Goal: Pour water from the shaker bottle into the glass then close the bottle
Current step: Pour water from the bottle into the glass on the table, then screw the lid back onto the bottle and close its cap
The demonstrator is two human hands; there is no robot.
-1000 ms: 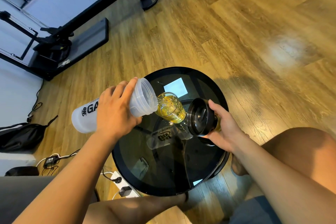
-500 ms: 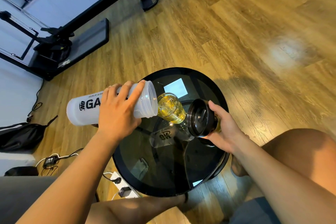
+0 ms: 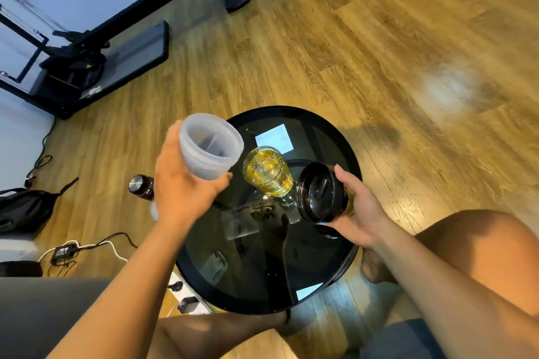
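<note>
My left hand (image 3: 182,192) grips the translucent white shaker bottle (image 3: 208,146), which stands nearly upright with its open mouth facing me; it looks empty inside. It hovers over the left rim of the round black glass table (image 3: 262,271). The glass (image 3: 267,172) stands on the table just right of the bottle and holds water that looks yellow. My right hand (image 3: 358,213) holds the black lid (image 3: 319,192) tilted, inner side toward me, right beside the glass.
A small dark bottle with a metal cap (image 3: 141,185) stands on the wooden floor left of the table. Cables and a charger (image 3: 62,251) lie nearby, a black bag (image 3: 23,210) at far left. Black exercise equipment (image 3: 87,52) is behind. My knees flank the table.
The shaker bottle has swung from lying tilted over the glass to nearly upright, mouth toward me, and moved away from the glass. The right hand with the lid has stayed put.
</note>
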